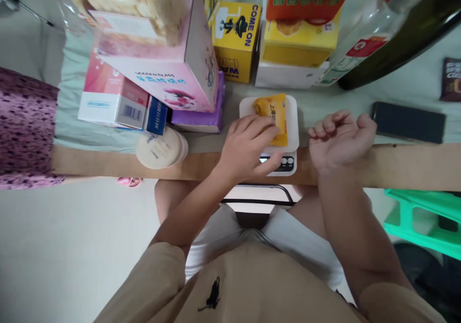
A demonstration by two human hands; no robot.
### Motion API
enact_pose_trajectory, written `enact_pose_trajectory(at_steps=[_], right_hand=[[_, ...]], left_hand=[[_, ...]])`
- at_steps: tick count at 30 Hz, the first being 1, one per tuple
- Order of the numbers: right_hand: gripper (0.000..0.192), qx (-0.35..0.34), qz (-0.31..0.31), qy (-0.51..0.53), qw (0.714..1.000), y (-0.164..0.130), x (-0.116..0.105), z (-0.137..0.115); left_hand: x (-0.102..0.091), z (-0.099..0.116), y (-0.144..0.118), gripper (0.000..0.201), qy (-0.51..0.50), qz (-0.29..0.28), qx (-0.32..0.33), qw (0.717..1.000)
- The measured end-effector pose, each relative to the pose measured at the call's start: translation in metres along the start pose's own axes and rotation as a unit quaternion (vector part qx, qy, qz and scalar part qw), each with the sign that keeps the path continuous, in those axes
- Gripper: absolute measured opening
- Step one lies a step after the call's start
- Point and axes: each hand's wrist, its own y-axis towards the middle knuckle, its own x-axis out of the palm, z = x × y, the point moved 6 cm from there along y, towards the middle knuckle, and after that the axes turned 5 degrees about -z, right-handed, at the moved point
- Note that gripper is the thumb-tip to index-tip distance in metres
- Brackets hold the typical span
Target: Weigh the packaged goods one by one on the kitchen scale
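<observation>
A small yellow snack packet [280,121] lies on the white tray of a kitchen scale [292,143], near the table's front edge. My left hand [250,143] rests over the packet's left side with fingers stretched across it. Its thumb points away from the fingers, over the scale's display and buttons, hiding part of them. To the right of the scale, my right hand [340,138] is palm up with loosely curled fingers and the thumb apart. Nothing shows in it. A dark phone [408,121] lies just beyond its thumb.
Left of the scale stand a round cream-lidded tub [156,150], a purple box [198,120] and a stacked pink box [169,85]. Yellow boxes [237,40] and glass bottles [360,49] line the back. A green stool [421,217] is at right; someone's patterned clothing [27,126] shows at left.
</observation>
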Motion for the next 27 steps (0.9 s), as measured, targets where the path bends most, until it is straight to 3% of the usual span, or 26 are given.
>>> enact_pose_trajectory(at_steps=[3,5,6,9,11,13,18,21,24,27], right_hand=[[0.036,0.013,0.016,-0.001,1.000,-0.001,0.000,-0.001],[0.036,0.020,0.025,0.017,0.999,0.000,-0.004,-0.007],[0.035,0.018,0.021,0.033,0.999,0.002,-0.006,-0.011],[0.036,0.004,0.007,0.071,0.997,0.009,-0.016,-0.025],[0.042,0.013,0.018,0.059,0.998,0.012,-0.022,-0.029],[0.049,0.040,0.015,0.031,0.999,0.012,-0.022,-0.026],[0.055,0.076,-0.089,-0.010,0.993,-0.001,0.005,-0.009],[0.064,0.123,-0.115,-0.034,0.985,-0.006,0.015,0.002],[0.067,0.133,-0.107,-0.019,0.985,-0.002,0.015,-0.002],[0.066,0.086,-0.047,0.104,0.990,0.005,0.005,-0.024]], left_hand=[[-0.003,-0.001,-0.001,0.040,-0.020,0.018,-0.007,1.000],[-0.014,-0.006,-0.004,0.039,-0.123,0.069,-0.027,0.990],[-0.021,-0.012,-0.006,0.040,-0.207,0.107,-0.052,0.971],[-0.029,-0.032,-0.017,0.052,-0.472,0.181,-0.144,0.851],[-0.029,-0.039,-0.023,0.058,-0.553,0.194,-0.164,0.793],[-0.027,-0.043,-0.028,0.062,-0.564,0.192,-0.165,0.786],[-0.010,-0.049,-0.036,0.064,-0.557,0.141,-0.221,0.788],[-0.008,-0.049,-0.034,0.063,-0.566,0.130,-0.208,0.787],[-0.010,-0.048,-0.031,0.065,-0.578,0.139,-0.190,0.782],[-0.013,-0.050,-0.032,0.067,-0.583,0.149,-0.192,0.775]])
